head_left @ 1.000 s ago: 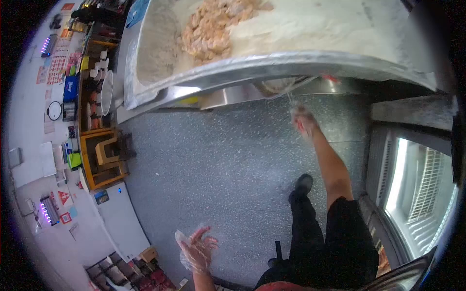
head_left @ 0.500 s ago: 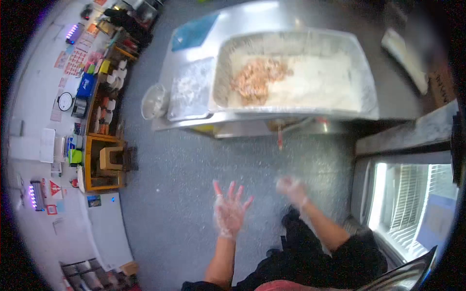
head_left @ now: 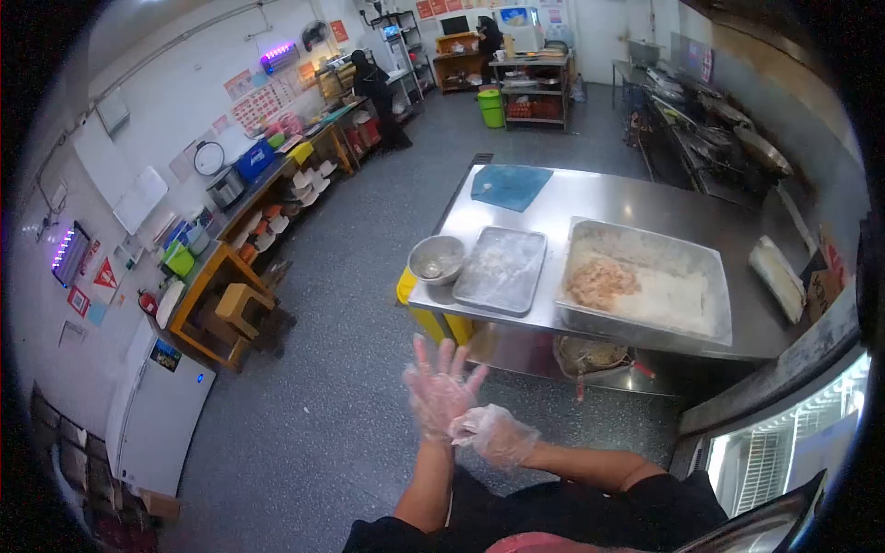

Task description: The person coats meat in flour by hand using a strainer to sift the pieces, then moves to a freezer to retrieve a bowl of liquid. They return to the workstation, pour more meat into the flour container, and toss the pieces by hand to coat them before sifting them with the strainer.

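Observation:
My left hand [head_left: 440,387] is raised with its fingers spread, inside a thin clear plastic glove. My right hand [head_left: 494,433], also in a clear glove, is closed at the left wrist and seems to pinch the left glove's cuff. Both hands hover over the grey speckled floor, in front of a steel table [head_left: 636,207]. On that table lie a deep steel tray [head_left: 645,241] with flour and a heap of pale floured pieces [head_left: 600,280], a flat floured tray [head_left: 502,269] and a small steel bowl [head_left: 436,259].
A blue mat [head_left: 509,185] lies at the table's far end. Wooden shelves and a stool [head_left: 239,304] line the left wall, beside a white freezer [head_left: 157,405]. A person in black [head_left: 373,88] stands far back. A lit glass-door cabinet [head_left: 784,433] is at my right.
The view has tilted up from the floor to the room. My left hand rose, my right hand came back from under the table, and the two have met.

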The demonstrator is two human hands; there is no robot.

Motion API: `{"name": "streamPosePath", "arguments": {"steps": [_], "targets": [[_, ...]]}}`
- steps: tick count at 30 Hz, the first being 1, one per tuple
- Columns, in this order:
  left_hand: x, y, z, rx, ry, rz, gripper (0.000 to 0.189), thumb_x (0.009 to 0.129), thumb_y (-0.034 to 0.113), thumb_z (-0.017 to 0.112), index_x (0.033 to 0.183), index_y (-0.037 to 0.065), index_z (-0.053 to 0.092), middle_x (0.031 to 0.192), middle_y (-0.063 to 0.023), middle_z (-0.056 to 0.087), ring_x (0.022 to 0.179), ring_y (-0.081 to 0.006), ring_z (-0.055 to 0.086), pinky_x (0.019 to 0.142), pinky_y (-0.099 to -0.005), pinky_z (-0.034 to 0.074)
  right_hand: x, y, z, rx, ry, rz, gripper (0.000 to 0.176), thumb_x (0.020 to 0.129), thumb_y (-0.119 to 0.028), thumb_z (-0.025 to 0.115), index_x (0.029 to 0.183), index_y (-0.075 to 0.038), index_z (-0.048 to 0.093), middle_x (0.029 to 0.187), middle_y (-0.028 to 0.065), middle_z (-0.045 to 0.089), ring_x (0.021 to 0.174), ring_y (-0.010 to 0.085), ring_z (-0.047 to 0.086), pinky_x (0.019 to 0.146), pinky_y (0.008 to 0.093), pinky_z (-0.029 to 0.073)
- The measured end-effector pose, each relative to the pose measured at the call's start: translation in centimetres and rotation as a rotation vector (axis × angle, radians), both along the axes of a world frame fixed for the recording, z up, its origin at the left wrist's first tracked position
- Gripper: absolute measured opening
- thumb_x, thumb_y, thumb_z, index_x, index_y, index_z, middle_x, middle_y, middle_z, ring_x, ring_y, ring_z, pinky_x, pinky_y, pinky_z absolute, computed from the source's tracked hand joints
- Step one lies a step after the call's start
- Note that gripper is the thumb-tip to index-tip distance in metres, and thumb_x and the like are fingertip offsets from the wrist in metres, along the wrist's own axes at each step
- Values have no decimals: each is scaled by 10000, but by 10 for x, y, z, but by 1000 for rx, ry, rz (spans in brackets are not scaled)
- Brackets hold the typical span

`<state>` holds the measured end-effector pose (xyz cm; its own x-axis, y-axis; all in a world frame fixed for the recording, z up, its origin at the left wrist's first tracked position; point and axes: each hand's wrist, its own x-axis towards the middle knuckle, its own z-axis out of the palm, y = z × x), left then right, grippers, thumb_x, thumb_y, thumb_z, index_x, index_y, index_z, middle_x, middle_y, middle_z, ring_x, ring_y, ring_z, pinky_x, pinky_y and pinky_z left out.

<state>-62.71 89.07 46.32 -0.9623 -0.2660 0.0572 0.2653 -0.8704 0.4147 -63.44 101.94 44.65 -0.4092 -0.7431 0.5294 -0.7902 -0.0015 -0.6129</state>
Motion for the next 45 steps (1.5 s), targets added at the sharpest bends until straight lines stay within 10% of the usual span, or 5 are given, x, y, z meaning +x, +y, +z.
{"name": "streamPosePath", "arguments": {"steps": [22, 31, 33, 39, 45], "targets": [[66, -506, 20, -1587, -659, 993, 259, 806, 148, 687, 1037, 48, 624, 969, -105, 625, 851, -238, 618, 777, -344, 510, -63, -650, 39, -338, -1528, 863, 1042, 781, -536, 660, 1490, -302, -67, 1560, 76, -111, 1430, 298, -74, 1103, 591, 144], [247, -687, -14, -1051, -1129, 1062, 204, 842, 118, 607, 1005, 7, 661, 971, -135, 679, 844, -199, 641, 779, -349, 519, 123, -909, 55, 363, -743, 782, 583, 1024, -379, 273, 1464, -5, 195, 1445, 134, 337, 1326, 226, 328, 1116, 350, 234], [280, -715, -45, -1211, -1207, 1022, 176, 797, 104, 687, 928, -11, 659, 808, -108, 682, 737, -174, 636, 700, -301, 514, 216, -1021, -44, -25, -1397, 777, 603, 1010, -329, 333, 1491, -51, 97, 1555, 133, 97, 1440, 241, 55, 1162, 392, 53], [324, -790, -131, -630, -983, 826, 96, 805, 50, 684, 886, 8, 655, 768, -68, 652, 692, -142, 603, 650, -277, 491, 149, -967, -30, -403, -854, 860, 666, 943, -361, 516, 1491, -163, 194, 1537, 110, 188, 1420, 296, 159, 1154, 432, 143], [150, -985, -91, -1354, -900, 433, 126, 815, 37, 644, 938, 11, 661, 852, -74, 666, 751, -140, 612, 682, -282, 499, -63, -928, -5, -89, -1343, 21, 587, 876, -266, 623, 1406, -135, 408, 1204, 78, 574, 982, 171, 570, 750, 315, 492]]}}
